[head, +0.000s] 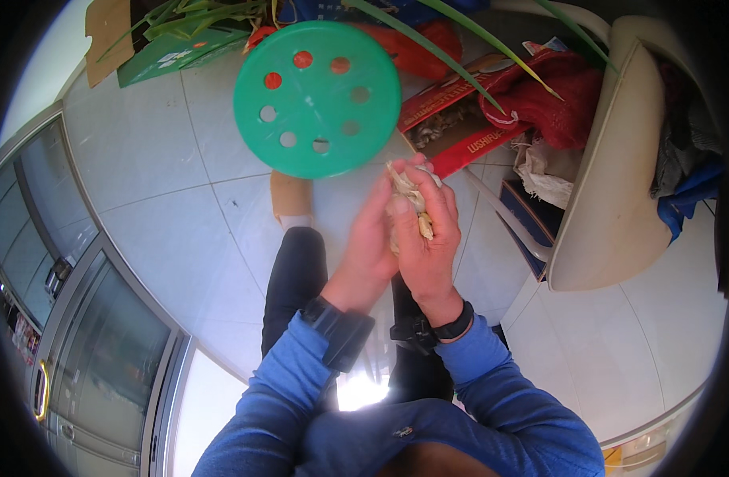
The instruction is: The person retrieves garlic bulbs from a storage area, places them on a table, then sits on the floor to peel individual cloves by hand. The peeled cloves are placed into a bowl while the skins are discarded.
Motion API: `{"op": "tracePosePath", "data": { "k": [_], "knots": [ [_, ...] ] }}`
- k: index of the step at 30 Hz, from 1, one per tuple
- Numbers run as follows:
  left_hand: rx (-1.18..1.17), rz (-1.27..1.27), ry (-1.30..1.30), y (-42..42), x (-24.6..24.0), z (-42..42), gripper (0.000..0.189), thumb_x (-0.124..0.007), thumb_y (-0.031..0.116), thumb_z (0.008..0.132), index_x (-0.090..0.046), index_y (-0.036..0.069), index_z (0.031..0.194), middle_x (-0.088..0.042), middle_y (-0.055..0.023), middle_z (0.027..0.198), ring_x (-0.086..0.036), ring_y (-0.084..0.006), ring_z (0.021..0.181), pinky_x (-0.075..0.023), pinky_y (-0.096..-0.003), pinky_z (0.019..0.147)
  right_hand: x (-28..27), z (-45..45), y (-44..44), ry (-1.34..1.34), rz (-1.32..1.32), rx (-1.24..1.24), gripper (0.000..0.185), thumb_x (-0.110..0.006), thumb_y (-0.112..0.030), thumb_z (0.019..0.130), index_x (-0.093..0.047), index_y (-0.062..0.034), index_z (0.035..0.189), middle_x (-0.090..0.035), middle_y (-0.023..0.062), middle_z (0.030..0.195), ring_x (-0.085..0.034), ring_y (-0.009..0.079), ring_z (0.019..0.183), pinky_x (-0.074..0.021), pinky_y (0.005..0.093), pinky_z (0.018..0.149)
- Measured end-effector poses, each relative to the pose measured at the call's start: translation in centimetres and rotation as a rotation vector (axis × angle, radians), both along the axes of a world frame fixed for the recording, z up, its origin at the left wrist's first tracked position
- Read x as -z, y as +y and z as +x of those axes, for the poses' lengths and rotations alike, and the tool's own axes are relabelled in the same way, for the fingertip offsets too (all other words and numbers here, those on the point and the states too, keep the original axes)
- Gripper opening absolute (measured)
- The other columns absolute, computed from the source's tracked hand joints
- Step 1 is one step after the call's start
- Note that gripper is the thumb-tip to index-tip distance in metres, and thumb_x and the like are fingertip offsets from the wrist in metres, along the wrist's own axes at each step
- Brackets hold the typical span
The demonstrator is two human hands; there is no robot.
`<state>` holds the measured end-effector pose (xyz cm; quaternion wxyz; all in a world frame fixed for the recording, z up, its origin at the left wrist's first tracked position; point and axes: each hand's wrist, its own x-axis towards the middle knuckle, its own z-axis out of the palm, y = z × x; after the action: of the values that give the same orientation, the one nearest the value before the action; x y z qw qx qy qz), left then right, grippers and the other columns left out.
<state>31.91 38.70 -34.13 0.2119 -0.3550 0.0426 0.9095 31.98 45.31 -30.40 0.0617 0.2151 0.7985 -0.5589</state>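
Observation:
My left hand (367, 241) and my right hand (436, 244) are cupped together in front of my knees. Between the palms sits a clump of pale, papery pieces that looks like garlic (425, 226), with dry skins (405, 183) poking out at the top. Fingers cover most of it, so how many pieces there are cannot be told. The left hand is slightly blurred. Just beyond the fingertips stands a round green plastic stool (316, 113) with holes in its seat.
A red open carton (477, 146) holding dry, greyish pieces lies beyond my right hand. Beside it are a red mesh sack (543, 95) and a beige chair (609, 179) bearing cloth. Long green leaves (430, 50) hang over the top. To the left is a glass sliding door (108, 352).

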Motion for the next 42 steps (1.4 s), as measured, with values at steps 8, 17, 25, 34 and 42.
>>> {"op": "tracePosePath", "data": {
  "k": [8,17,25,34,42],
  "knots": [
    [0.019,0.085,-0.077,-0.9,-0.7,-0.1,0.036,-0.044,0.024,0.097,-0.046,0.004,0.127,-0.045,-0.0140,0.137,-0.043,-0.0273,0.126,-0.0377,-0.0401,0.105,0.1,1.5,-0.5,0.199,-0.076,0.040,0.031,-0.046,-0.018,0.095,-0.055,-0.0001,0.119,-0.039,0.0213,0.138,-0.043,0.0300,0.126,-0.0354,0.0383,0.104],
    [0.101,-0.027,-0.052,-0.9,-0.3,-0.8,0.042,-0.055,0.023,0.092,-0.047,0.005,0.128,-0.049,-0.0128,0.133,-0.049,-0.0295,0.120,-0.0392,-0.0436,0.103,1.6,1.6,0.0,0.171,-0.744,0.359,0.047,-0.030,-0.035,0.102,-0.042,0.0002,0.130,-0.043,0.0183,0.137,-0.043,0.0292,0.127,-0.0348,0.0416,0.107],
    [0.189,-0.136,-0.027,-0.1,-0.7,-1.3,0.047,-0.051,0.024,0.094,-0.038,0.006,0.136,-0.047,-0.0110,0.135,-0.047,-0.0277,0.123,-0.0379,-0.0420,0.105,1.8,0.9,0.1,0.132,-0.849,0.522,0.047,-0.035,-0.032,0.101,-0.037,0.0001,0.135,-0.045,0.0137,0.136,-0.044,0.0265,0.126,-0.0335,0.0402,0.108],
    [0.205,-0.162,0.024,-0.4,-1.0,-1.3,0.054,-0.044,0.017,0.093,-0.030,0.005,0.144,-0.038,-0.0114,0.144,-0.037,-0.0279,0.133,-0.0294,-0.0401,0.111,1.8,0.5,0.4,0.020,-0.660,0.489,0.043,-0.043,-0.017,0.098,-0.035,-0.0009,0.137,-0.046,0.0138,0.134,-0.046,0.0255,0.123,-0.0362,0.0386,0.105],
    [0.141,-0.153,0.038,-0.5,-0.6,-0.9,0.054,-0.047,0.021,0.089,-0.038,0.001,0.138,-0.035,-0.0125,0.146,-0.035,-0.0304,0.134,-0.0268,-0.0428,0.112,1.7,-0.3,-0.1,0.112,-0.801,0.762,0.047,-0.048,-0.019,0.096,-0.035,-0.0023,0.138,-0.050,0.0129,0.127,-0.052,0.0218,0.113,-0.0430,0.0355,0.097]
  ]
}}
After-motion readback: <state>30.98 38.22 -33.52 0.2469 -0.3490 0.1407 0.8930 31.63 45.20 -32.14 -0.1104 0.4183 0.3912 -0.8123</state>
